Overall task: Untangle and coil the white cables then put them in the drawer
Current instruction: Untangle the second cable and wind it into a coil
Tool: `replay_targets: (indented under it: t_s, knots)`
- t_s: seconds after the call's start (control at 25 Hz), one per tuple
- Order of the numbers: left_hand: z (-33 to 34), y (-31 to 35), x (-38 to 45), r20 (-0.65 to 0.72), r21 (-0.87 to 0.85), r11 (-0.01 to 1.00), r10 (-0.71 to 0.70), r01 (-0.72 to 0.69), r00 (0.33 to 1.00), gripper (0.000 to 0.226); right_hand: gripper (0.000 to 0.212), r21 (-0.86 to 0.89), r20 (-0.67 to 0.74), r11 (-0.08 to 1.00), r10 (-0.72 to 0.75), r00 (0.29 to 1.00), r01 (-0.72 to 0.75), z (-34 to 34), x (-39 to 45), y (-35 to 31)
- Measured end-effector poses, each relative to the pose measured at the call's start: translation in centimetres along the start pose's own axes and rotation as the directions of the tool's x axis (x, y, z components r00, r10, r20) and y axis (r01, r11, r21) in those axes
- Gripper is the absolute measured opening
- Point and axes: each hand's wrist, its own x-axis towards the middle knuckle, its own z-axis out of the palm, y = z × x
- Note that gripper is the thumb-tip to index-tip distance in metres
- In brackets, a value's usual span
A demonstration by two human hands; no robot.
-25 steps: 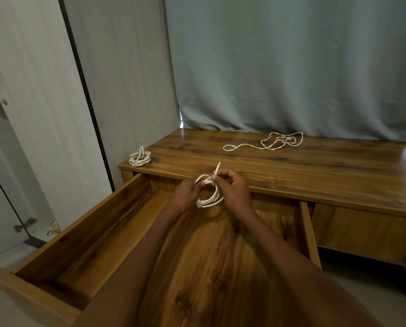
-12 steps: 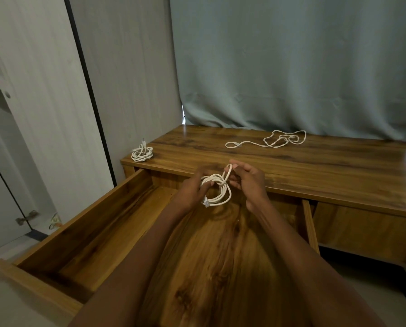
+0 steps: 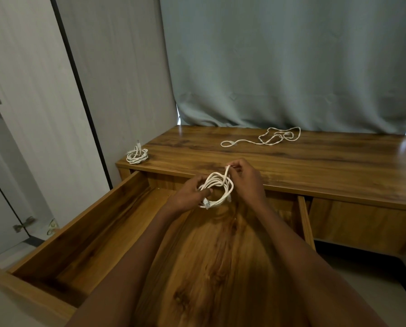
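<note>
- Left hand (image 3: 189, 193) gripping the coiled white cable (image 3: 217, 191), held above the open wooden drawer (image 3: 98, 223).
- Right hand (image 3: 245, 182) pinching the loose tail end.
- Best to wrap that tail snug round the loops, then tuck it so nothing springs open.

Glossy grained wood desk top (image 3: 315, 166) and drawer (image 3: 98, 232), matt grey cloth curtain (image 3: 291, 67), smooth white cables (image 3: 217, 185).
</note>
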Motion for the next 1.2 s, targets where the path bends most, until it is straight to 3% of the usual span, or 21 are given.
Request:
replay_targets:
  t_s: [0.28, 0.36, 0.44, 0.56, 0.72, 0.88, 1.08, 1.2]
  knots:
    - [0.0, 1.5, -0.7, 0.083, -0.177, 0.983, 0.057, -0.041, 0.995, 0.023, 0.013, -0.134, -0.124, 0.986, -0.115, 0.986, 0.098, -0.4, 0.3, 0.3]
    - [0.3, 1.6, -0.7, 0.099, -0.231, 0.972, 0.074, -0.049, 0.992, 0.024, 0.013, -0.084, -0.111, 0.991, -0.113, 0.987, 0.104, -0.2, 0.4, 0.5]
    - [0.6, 0.9, -0.2, 0.019, -0.162, 0.981, 0.114, -0.109, 0.993, 0.026, 0.014, 0.107, -0.043, 0.994, 0.026, 0.999, -0.021, 0.3, 0.5, 0.5]
    - [0.6, -0.5, 0.4, -0.105, 0.068, 0.977, 0.207, -0.200, 0.973, 0.029, 0.013, 0.363, 0.162, 0.885, 0.247, 0.955, -0.291, 0.4, 0.8, 0.4]
    - [0.5, -0.7, 0.2, -0.140, 0.151, 0.955, 0.277, -0.256, 0.951, 0.034, 0.019, 0.485, 0.417, 0.710, 0.324, 0.849, -0.510, -0.3, 0.6, 0.1]
    - [0.7, -0.2, 0.0, -0.272, 0.237, 0.939, 0.311, -0.250, 0.911, 0.035, 0.021, 0.438, 0.469, 0.747, 0.284, 0.836, -0.500, -0.4, 0.5, -0.2]
    - [-0.4, -0.5, -0.1, -0.423, 0.297, 0.936, 0.305, -0.188, 0.853, 0.034, 0.036, 0.424, 0.643, 0.713, 0.196, 0.740, -0.558, -0.8, 0.2, -1.2]
    - [-0.1, -0.7, -0.1, -0.411, 0.323, 0.927, 0.316, -0.188, 0.855, 0.033, 0.057, 0.358, 0.584, 0.825, 0.167, 0.794, -0.437, 0.9, -0.4, -1.9]
